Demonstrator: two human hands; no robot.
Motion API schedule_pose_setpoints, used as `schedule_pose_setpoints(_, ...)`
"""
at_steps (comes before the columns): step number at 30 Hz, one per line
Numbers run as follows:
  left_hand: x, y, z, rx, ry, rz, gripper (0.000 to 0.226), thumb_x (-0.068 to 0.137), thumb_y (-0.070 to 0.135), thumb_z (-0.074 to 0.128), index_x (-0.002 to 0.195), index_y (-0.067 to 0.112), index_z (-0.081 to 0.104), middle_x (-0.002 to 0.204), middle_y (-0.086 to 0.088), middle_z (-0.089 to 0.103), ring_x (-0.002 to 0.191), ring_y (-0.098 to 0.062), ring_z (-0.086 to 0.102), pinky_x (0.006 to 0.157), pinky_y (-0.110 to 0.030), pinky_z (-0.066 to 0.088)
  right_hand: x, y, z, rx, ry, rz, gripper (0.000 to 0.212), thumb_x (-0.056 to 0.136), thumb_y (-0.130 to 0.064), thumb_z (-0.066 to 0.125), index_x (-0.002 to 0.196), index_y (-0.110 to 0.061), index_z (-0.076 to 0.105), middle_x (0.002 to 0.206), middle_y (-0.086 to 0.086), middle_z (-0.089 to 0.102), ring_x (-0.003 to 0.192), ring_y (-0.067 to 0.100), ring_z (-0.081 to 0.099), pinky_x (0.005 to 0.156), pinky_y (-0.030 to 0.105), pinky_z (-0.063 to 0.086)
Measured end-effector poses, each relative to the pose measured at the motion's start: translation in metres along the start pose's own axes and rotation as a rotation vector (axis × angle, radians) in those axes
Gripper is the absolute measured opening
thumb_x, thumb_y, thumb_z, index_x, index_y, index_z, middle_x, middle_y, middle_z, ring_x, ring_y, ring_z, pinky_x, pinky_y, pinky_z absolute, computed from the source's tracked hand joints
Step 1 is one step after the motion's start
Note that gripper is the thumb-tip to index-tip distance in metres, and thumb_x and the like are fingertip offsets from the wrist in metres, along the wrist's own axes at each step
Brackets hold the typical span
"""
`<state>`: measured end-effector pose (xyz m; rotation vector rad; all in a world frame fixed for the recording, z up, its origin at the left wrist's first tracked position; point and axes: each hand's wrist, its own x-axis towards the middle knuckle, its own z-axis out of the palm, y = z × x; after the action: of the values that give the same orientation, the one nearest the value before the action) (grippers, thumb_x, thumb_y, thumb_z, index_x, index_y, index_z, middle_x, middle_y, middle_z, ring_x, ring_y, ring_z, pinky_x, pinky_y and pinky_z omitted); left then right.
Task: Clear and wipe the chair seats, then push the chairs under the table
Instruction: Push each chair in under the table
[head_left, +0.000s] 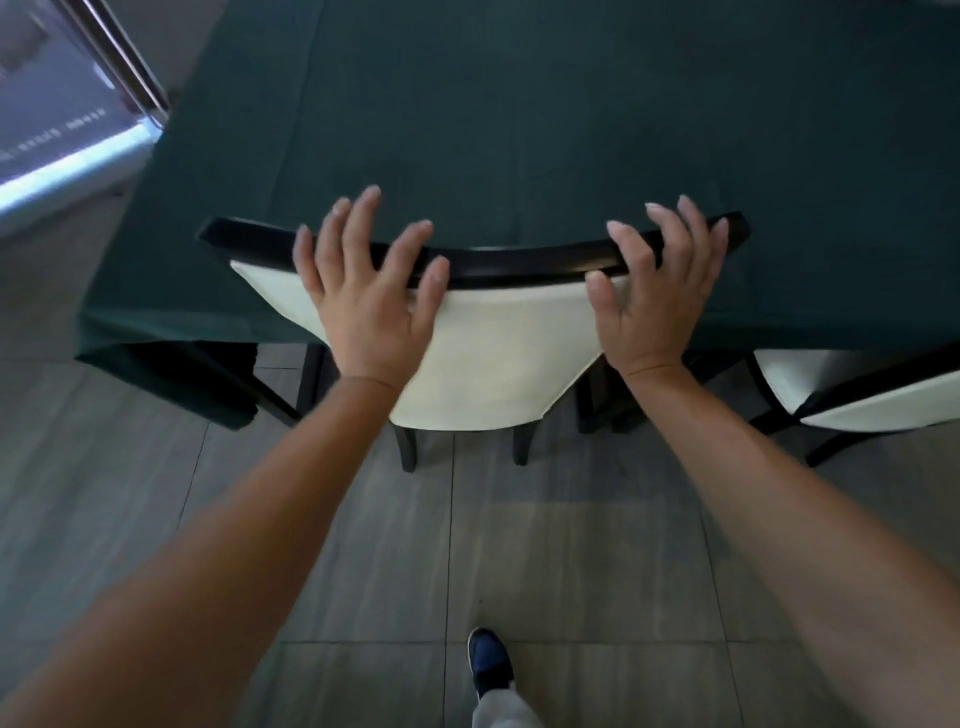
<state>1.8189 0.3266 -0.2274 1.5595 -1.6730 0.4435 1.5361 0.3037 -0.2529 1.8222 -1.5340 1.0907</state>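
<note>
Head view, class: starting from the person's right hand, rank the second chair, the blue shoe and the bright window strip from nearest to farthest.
From the right hand:
1. Second chair, lower right, beside the table.
2. Blue shoe, bottom centre, on the floor tiles.
3. Window strip, far left edge.

One view only, head-worn, wide-angle. Looks forward and steeply down from standing height. Top of frame: worktop (571, 104) under a dark green cloth. Centre, near: chair back (488, 332), with left hand (363, 291) and right hand (654, 296) at arm's reach. Bottom edge: floor tiles (571, 561) and one shoe (489, 660) directly below. Straight lines bow toward the frame edges.
</note>
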Motion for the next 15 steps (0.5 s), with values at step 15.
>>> schedule_pose_setpoints(15,0.001,-0.003,0.014,0.001,-0.003,-0.003,0.037,0.105,0.050,0.046,0.123,0.028,0.069,0.145,-0.007,0.055,0.139,-0.032,0.046,0.122,-0.061,0.018,0.000,0.002,0.000,-0.033,-0.030,0.030,0.046,0.104,-0.054,0.041,0.127,-0.020,0.061,0.128,0.013,0.054,0.134,0.035,0.047,0.125,0.058,0.016)
